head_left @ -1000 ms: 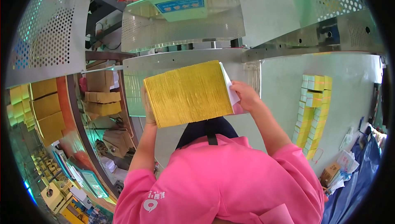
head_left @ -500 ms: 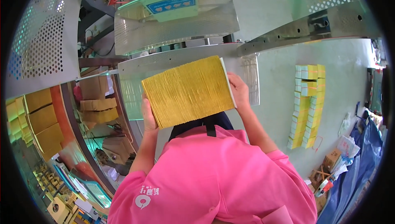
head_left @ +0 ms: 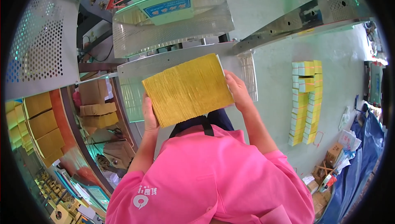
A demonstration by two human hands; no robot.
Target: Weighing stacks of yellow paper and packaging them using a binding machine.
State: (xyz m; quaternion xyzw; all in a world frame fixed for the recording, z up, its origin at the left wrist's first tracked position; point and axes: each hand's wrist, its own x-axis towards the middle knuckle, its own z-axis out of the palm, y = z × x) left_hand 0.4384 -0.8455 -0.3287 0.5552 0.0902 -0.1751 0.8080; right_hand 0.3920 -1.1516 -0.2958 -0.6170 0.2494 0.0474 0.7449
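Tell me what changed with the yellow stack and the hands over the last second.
A second ago a white sheet showed at the right edge of the yellow stack under the right hand; now only a thin white edge shows there, and that hand lies flat along the side. The stack also looks more squared up. Unchanged: the left hand grips the left edge, and both hands hold the stack above the metal table.

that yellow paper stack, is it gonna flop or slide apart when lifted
The yellow stack is thick, so it probably stays fairly stiff and feels heavy. Its loose sheets could fan out or slip, which may be why the left hand and right hand grip opposite edges.
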